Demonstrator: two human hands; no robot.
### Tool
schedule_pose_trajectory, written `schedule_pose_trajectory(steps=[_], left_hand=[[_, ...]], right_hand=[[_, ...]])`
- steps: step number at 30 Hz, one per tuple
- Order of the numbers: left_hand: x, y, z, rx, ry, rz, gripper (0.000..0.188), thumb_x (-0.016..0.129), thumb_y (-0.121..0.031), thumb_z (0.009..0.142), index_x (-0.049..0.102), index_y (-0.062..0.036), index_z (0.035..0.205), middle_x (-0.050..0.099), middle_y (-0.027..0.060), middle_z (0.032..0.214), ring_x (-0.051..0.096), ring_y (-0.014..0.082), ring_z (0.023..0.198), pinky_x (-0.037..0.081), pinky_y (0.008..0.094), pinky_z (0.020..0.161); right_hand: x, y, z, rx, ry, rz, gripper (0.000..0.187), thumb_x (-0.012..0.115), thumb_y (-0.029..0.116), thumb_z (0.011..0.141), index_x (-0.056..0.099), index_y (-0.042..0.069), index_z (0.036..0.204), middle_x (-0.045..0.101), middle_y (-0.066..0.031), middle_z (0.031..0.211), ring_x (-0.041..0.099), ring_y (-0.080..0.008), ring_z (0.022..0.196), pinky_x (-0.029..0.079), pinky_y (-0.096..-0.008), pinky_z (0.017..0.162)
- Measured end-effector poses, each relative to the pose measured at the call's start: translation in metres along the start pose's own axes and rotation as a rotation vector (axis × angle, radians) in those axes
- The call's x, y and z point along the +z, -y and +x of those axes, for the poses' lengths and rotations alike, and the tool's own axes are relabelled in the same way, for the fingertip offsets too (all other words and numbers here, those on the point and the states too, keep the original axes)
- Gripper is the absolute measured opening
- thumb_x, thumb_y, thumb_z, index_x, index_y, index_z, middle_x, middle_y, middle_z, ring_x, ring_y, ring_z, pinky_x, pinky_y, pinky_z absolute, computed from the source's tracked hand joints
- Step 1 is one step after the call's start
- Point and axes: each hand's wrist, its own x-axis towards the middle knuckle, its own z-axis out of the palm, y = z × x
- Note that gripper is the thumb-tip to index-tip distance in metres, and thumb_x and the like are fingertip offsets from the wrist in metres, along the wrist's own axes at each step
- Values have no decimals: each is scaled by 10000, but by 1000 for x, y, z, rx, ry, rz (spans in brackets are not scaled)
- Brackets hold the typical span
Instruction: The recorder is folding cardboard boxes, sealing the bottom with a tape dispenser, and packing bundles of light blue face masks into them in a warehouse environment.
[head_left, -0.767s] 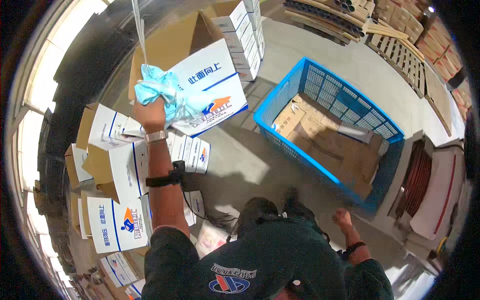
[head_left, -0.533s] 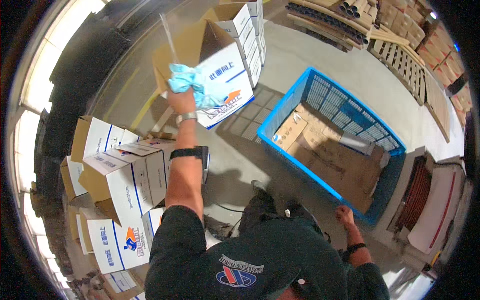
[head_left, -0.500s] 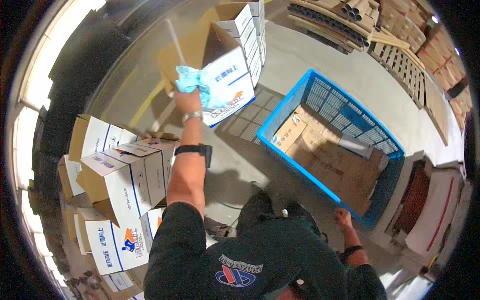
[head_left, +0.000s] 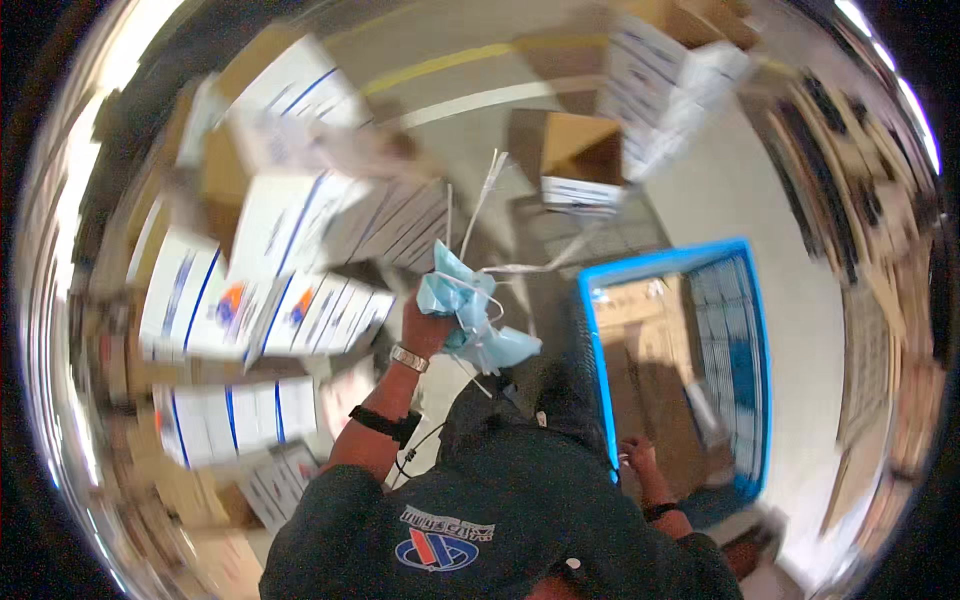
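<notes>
My left hand [head_left: 428,325], with a metal watch at the wrist, is closed round a crumpled light-blue plastic sheet [head_left: 490,348]. Thin white straps [head_left: 525,267] trail out of the same bundle toward the far side. At the near left corner of a large blue plastic crate [head_left: 597,375], my right hand [head_left: 640,458] has its fingers curled over the rim. Flattened brown cardboard [head_left: 650,370] lies on the crate's bottom, partly in shadow. A small open carton [head_left: 582,190] stands just beyond the crate.
White cartons with blue stripes [head_left: 285,230] are piled along the left, some with open flaps. More cartons [head_left: 650,90] stand at the far right, blurred. Brown tubes and boards [head_left: 830,190] lie along the right side. A yellow line [head_left: 450,65] crosses the far floor.
My view has turned to the left. My left hand has drawn back from the far carton toward my body with the blue sheet, and straps now show in it. My right hand stays at the crate's rim.
</notes>
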Motion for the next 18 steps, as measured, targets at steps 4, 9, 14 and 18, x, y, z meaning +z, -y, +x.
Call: schedule_pose_trajectory(steps=[4, 9, 14, 18], left_hand=[[-35, 19, -96, -38, -364, 62, 433, 785, -204, 720, 620, -62, 1095, 687, 102, 1040, 653, 216, 965, 506, 373, 862], [-57, 2, -178, -39, -669, -254, 460, 754, -160, 688, 615, -43, 1110, 680, 111, 1040, 637, 244, 987, 481, 367, 894], [-101, 2, -292, -154, -942, -175, 464, 749, -146, 686, 610, -47, 1117, 675, 121, 1045, 635, 252, 994, 471, 373, 909], [-127, 44, -386, -185, -945, -162, 429, 727, -90, 740, 599, -44, 1147, 657, 79, 1100, 607, 205, 1042, 467, 365, 925]], right_hand=[[-19, 133, 59, -27, 38, -155, 343, 632, 159, 845, 598, -18, 1137, 662, -125, 911, 648, -202, 682, 527, -310, 557], [-57, 135, 150, -531, 236, -501, 188, 614, 120, 864, 618, -1, 1007, 622, -131, 792, 626, -215, 637, 535, -307, 548], [78, 200, 77, -208, 445, -418, 184, 615, 86, 817, 606, 11, 985, 602, -85, 776, 579, -188, 635, 468, -286, 566], [103, 170, 63, -295, 514, -620, 154, 600, 123, 833, 597, 39, 963, 569, -44, 798, 563, -165, 720, 456, -302, 616]])
